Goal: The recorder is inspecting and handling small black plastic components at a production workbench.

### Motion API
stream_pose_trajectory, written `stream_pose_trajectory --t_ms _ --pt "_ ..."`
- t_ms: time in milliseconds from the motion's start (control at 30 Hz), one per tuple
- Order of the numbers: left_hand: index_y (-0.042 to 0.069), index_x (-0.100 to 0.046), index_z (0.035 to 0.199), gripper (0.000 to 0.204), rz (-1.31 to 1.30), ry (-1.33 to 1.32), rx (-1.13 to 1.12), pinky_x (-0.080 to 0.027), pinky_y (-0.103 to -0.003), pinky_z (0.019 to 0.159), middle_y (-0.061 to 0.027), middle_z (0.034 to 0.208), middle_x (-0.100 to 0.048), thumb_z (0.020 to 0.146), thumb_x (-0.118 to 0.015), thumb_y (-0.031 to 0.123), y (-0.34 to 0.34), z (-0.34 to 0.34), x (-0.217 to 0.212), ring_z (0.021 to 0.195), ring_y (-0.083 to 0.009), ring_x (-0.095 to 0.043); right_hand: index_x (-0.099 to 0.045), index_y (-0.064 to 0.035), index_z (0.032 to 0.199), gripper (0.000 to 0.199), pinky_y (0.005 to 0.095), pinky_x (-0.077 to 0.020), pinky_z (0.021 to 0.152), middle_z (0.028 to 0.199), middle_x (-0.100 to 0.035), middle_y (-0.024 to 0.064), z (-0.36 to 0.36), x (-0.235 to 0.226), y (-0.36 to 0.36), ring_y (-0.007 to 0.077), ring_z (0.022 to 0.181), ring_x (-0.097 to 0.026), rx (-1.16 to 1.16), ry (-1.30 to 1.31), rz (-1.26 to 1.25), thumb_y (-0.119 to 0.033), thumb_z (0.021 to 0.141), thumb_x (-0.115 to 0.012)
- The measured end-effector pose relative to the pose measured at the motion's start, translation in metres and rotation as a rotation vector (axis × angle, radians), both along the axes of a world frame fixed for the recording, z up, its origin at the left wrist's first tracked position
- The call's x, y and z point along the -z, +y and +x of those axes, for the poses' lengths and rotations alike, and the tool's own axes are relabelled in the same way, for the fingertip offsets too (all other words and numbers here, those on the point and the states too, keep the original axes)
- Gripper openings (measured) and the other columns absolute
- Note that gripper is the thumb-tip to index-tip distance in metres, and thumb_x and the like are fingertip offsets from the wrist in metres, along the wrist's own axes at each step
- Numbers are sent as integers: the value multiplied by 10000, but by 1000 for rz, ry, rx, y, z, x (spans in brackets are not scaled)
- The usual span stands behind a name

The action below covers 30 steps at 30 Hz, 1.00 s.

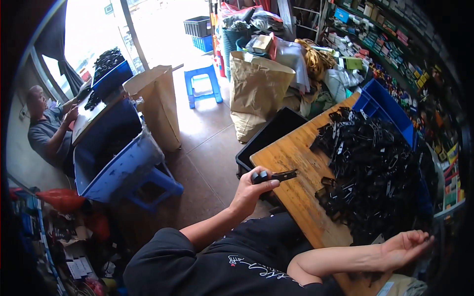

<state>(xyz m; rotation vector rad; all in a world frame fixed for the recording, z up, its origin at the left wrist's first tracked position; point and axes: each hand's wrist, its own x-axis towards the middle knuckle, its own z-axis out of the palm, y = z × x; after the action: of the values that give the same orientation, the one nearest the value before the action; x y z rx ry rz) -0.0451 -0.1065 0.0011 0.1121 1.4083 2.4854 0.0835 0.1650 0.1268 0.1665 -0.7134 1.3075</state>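
My left hand (247,191) is closed around a narrow black plastic piece (285,174) that sticks out past the thumb, over the near-left corner of the wooden table (289,140). Two dark, blunt shapes show at its fingers; whether they are finger covers or part of the piece I cannot tell. Out to the right, my right hand (402,248) is held beyond the near end of a large heap of black plastic parts (370,163). Its fingers are curled and the tips pressed together; anything in them is too small to make out.
A blue crate (387,111) lies at the heap's far side, and a black bin (269,140) stands beside the table. Left are a paper sack (160,108), a large blue tub (116,160) and a blue stool (203,85). Another person (49,126) sits at a far-left table.
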Motion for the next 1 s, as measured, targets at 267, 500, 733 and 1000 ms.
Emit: stream_pose_trajectory --t_ms 267,500,733,1000 --pt "49 -519 819 187 32 -35 -169 -467 -261 573 -89 765 -602 728 -676 93 -45 8 13 650 -142 -565 -573 39 873 108 226 -407 711 755 -557 62 -45 -55 -29 136 736 -518 66 526 164 -35 799 -601" --pt "46 -524 819 188 49 -58 -120 -456 -257 568 -75 747 -604 729 -681 97 -33 0 20 639 -137 -564 -562 10 829 96 275 -375 767 774 -487 68 -48 -61 -40 174 767 -457 -95 406 246 -82 814 -584" --pt "53 -524 819 186 90 -46 -38 -443 -253 551 -70 728 -600 733 -686 84 -13 6 16 611 -137 -563 -580 21 813 131 264 -407 714 776 -519 89 -23 -46 1 192 749 -485 -103 466 104 46 702 -646" --pt "48 -520 829 195 18 -78 -83 -474 -268 575 -77 749 -600 734 -686 89 -22 2 23 657 -146 -579 -536 15 951 184 351 -429 813 938 -537 119 53 47 166 234 904 -526 -101 272 261 -3 770 -568"
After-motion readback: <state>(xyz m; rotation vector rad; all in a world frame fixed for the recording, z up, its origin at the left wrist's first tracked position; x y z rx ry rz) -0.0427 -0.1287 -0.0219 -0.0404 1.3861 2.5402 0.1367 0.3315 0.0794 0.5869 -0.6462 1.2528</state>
